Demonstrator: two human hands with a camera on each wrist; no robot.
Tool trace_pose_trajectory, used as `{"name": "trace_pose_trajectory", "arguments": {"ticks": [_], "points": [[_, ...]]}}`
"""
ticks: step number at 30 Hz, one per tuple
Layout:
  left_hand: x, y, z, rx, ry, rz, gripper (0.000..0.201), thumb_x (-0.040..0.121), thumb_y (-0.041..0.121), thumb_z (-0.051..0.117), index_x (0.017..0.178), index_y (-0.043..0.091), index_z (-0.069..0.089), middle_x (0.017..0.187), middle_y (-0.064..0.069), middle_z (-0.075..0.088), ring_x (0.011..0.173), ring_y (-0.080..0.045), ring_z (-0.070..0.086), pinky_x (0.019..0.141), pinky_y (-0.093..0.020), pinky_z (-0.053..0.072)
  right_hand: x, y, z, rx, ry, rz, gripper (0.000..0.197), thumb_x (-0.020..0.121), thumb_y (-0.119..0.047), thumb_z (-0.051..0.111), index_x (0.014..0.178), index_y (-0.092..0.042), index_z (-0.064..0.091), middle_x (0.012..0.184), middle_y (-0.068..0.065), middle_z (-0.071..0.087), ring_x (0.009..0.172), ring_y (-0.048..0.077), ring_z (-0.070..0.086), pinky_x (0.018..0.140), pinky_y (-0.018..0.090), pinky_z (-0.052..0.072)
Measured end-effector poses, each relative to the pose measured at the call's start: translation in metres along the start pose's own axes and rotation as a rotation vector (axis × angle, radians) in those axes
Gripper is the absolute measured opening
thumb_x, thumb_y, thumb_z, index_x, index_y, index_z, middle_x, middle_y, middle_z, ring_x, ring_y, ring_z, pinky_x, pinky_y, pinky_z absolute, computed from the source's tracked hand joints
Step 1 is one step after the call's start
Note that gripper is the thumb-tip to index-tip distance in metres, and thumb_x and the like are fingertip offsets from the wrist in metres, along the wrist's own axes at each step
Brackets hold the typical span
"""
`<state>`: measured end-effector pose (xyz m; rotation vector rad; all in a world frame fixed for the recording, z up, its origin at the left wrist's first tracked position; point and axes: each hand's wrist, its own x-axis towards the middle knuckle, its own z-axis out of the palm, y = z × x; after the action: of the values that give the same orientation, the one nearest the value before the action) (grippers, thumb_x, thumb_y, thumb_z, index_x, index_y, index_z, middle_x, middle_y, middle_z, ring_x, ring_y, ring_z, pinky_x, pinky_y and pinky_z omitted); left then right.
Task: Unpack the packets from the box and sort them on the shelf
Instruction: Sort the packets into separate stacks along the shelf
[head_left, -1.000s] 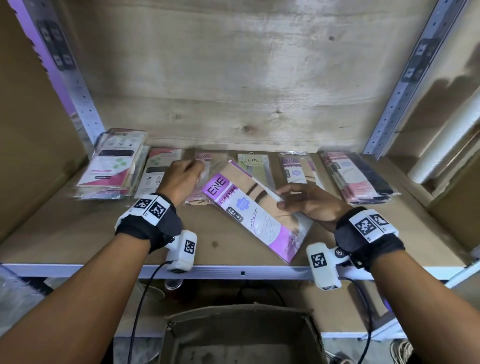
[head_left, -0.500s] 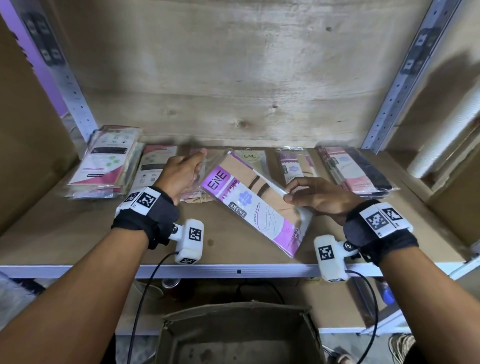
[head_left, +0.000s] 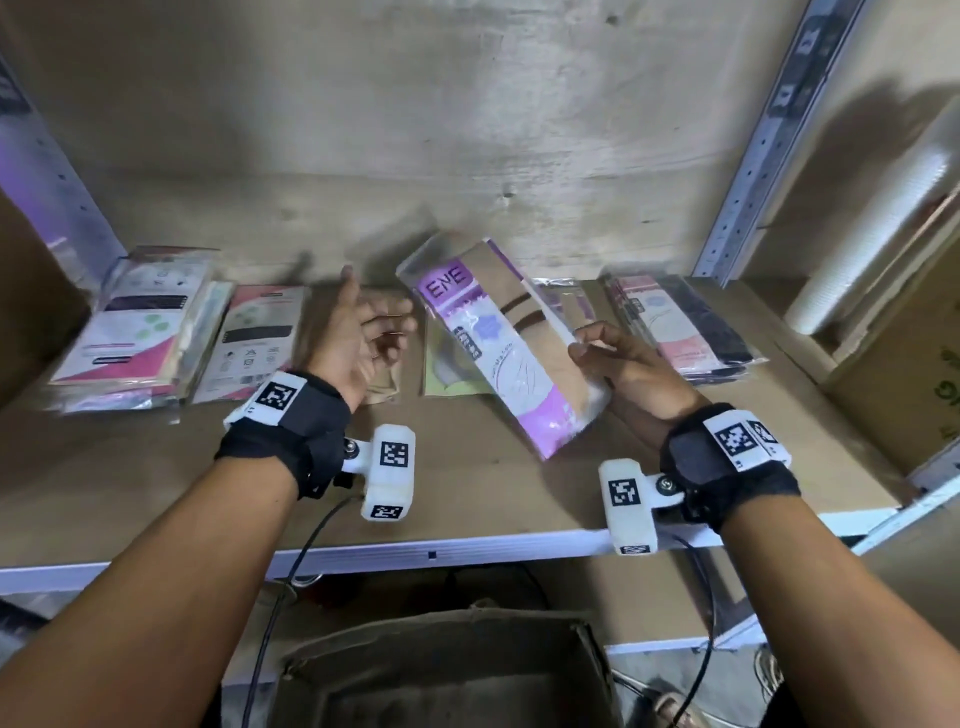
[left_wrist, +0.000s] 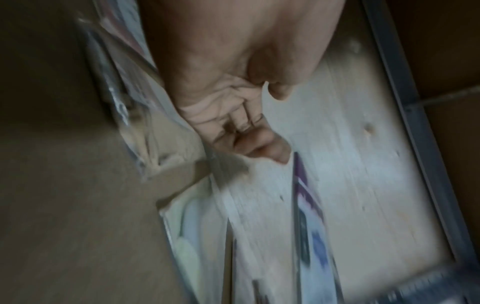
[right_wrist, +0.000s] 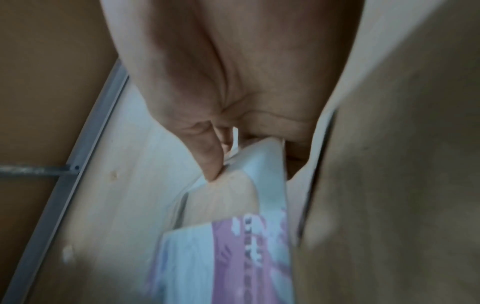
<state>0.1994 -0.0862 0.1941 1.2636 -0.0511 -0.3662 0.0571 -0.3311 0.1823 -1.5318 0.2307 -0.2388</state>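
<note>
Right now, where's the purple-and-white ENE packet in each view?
Head: purple-and-white ENE packet centre, tilted above the shelf, gripped by the right hand.
Left wrist: blurred purple edge lower centre, past the fingertips.
Right wrist: centre-bottom, pinched under the thumb.
Shared landmark: pale wooden back panel.

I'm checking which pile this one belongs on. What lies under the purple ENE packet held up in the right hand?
Under the purple ENE packet held by the right hand, a greenish packet and a purple-printed one show on the shelf; their middles are covered.

Dim warm light; motion blur throughout, heaviest in both wrist views; wide-angle bending at edges.
</note>
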Motion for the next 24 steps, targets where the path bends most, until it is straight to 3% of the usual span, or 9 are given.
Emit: {"name": "trace_pose_trajectory", "arguments": {"ticks": [2,4,6,8,12,14,17,21,24], "points": [[0.001,-0.008,0.015,0.167,-0.105,-0.032,0.074,0.093,0.071,0.03,0.095,0.01,0.074,0.084,-0.008,0.077,0.058,-0.015,0.067,0.051,-0.019,0.051,0.006,-0.004,0.0,0.165,0.088,0.006,0.021,0.097,0.003,0.047,0.085,-0.012,0.054,0.087,0.016,0.057,0.079,0.027,0.053,0.076,0.042,0.042],[-0.003,-0.016,0.036,0.328,-0.25,-0.065,0.069,0.09,0.071,0.04,0.107,0.012,0.072,0.096,-0.01,0.077,0.073,-0.02,0.073,0.061,-0.026,0.058,0.014,-0.009,0.001,0.283,0.145,0.003,0.015,0.096,0.007,0.044,0.091,-0.005,0.051,0.1,0.023,0.055,0.092,0.033,0.053,0.088,0.051,0.043],[-0.008,-0.024,0.056,0.432,-0.352,-0.046,0.049,0.09,0.055,0.059,0.115,0.013,0.068,0.105,-0.011,0.075,0.08,-0.022,0.074,0.068,-0.028,0.061,0.019,-0.014,0.002,0.314,0.189,-0.007,0.018,0.093,0.011,0.043,0.103,-0.004,0.048,0.104,0.026,0.047,0.097,0.036,0.047,0.091,0.053,0.039],[-0.009,-0.031,0.071,0.502,-0.392,0.049,0.035,0.09,0.028,0.07,0.119,0.009,0.066,0.104,-0.013,0.073,0.077,-0.019,0.071,0.073,-0.029,0.062,0.022,-0.016,0.001,0.298,0.202,-0.028,0.019,0.09,0.014,0.043,0.1,-0.002,0.048,0.096,0.028,0.046,0.093,0.037,0.044,0.089,0.051,0.037],[-0.003,-0.039,0.088,0.593,-0.322,0.13,0.028,0.087,0.005,0.071,0.114,-0.003,0.067,0.1,-0.014,0.071,0.07,-0.016,0.065,0.067,-0.023,0.058,0.03,-0.015,-0.007,-0.029,0.284,-0.022,0.021,0.083,0.015,0.047,0.073,-0.001,0.057,0.079,0.024,0.061,0.078,0.035,0.057,0.087,0.048,0.048],[0.0,-0.043,0.094,0.594,-0.287,0.104,0.029,0.085,0.002,0.073,0.112,-0.006,0.067,0.093,-0.016,0.071,0.066,-0.016,0.064,0.063,-0.021,0.058,0.034,-0.015,-0.014,-0.259,0.363,0.047,0.02,0.081,0.009,0.057,0.096,-0.002,0.065,0.101,0.023,0.068,0.095,0.035,0.065,0.093,0.047,0.053],[0.005,-0.051,0.1,0.62,-0.241,0.054,0.034,0.078,0.001,0.079,0.11,-0.004,0.068,0.088,-0.016,0.073,0.067,-0.019,0.069,0.069,-0.028,0.058,0.04,-0.014,-0.026,-0.539,0.371,0.159,0.05,0.079,-0.003,0.071,0.127,-0.008,0.059,0.12,0.01,0.065,0.108,0.026,0.061,0.1,0.041,0.051],[0.01,-0.052,0.106,0.648,-0.218,-0.036,0.043,0.072,-0.001,0.084,0.111,-0.005,0.066,0.092,-0.02,0.074,0.076,-0.027,0.074,0.081,-0.038,0.06,0.037,-0.014,-0.032,-0.705,0.361,0.207,0.058,0.081,-0.009,0.074,0.135,-0.011,0.054,0.13,0.01,0.061,0.118,0.026,0.058,0.102,0.032,0.047],[0.007,-0.05,0.11,0.636,-0.221,-0.1,0.043,0.071,-0.004,0.083,0.111,-0.008,0.066,0.095,-0.025,0.073,0.084,-0.033,0.074,0.088,-0.042,0.059,0.034,-0.014,-0.033,-0.765,0.306,0.26,0.054,0.082,-0.011,0.074,0.133,-0.011,0.057,0.134,0.011,0.059,0.12,0.027,0.057,0.091,0.025,0.044]]}}
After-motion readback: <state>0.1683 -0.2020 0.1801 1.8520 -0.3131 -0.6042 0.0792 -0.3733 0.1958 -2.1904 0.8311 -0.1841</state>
